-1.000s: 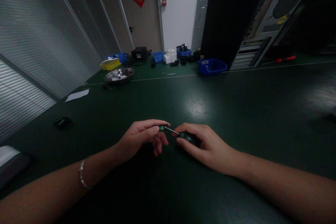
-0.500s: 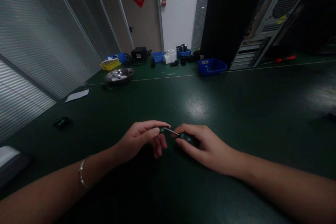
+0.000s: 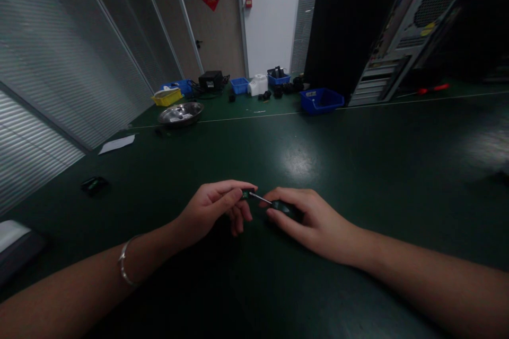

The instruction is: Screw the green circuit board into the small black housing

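Note:
Between thumb and index finger, my left hand [image 3: 218,205] pinches a small dark piece with green on it, perhaps a little circuit board [image 3: 246,194]; its exact kind is too small to tell. My right hand [image 3: 308,220] is wrapped round the dark handle of a screwdriver [image 3: 284,209]. The screwdriver's thin metal shaft points left, and its tip is at the right end of the small piece. Both hands are low over the dark green tabletop [image 3: 246,153]. My left palm hides part of the piece.
A metal bowl [image 3: 181,114] and a blue bin [image 3: 321,101] stand farther back. A black computer case [image 3: 350,26] rises at the right rear. On the left lie a white paper [image 3: 116,144] and a small dark object [image 3: 94,185]. A red-handled tool [image 3: 433,89] is at far right.
My left fingers and the small piece have shifted very slightly up, and the piece appears turned a little. The right hand and screwdriver look nearly still.

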Demonstrator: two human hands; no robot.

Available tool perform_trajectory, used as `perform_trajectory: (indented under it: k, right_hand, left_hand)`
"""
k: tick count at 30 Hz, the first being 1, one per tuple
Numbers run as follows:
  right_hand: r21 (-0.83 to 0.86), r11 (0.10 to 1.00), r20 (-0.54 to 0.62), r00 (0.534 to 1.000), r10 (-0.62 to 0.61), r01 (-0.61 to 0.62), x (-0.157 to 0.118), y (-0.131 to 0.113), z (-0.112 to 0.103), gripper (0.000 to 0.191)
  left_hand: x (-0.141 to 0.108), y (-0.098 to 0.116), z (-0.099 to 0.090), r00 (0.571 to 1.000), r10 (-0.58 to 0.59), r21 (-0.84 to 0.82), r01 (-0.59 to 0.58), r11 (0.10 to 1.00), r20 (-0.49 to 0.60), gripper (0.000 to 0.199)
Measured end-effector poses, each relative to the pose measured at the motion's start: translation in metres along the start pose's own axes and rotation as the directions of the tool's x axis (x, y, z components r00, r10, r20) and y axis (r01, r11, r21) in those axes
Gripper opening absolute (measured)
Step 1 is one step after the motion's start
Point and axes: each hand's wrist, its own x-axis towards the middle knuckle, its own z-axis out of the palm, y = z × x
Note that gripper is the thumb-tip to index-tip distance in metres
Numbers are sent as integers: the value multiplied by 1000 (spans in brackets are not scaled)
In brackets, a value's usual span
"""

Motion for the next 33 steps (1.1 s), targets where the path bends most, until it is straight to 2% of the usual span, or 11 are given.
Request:
perform_trajectory:
  k: [12,20,26,33]
  right_hand:
    - [2,1000,0,1000,-26,26,1,-1,0,14]
    - [17,999,13,999,-45,45,0,1,0,21]
    - [20,999,16,999,-46,46,0,-1,-1,16]
    - [35,998,29,998,-61,60,0,0,-1,18]
  left_hand:
    - [-1,-1,-1,999,-52,47,52,998,4,37]
    - [1,-5,-5,993,-69,-41,73,997,91,34]
    - [1,-4,-5,987,-104,-99,116,988,126,35]
    - [2,-6,-6,981,-97,-101,115,988,167,34]
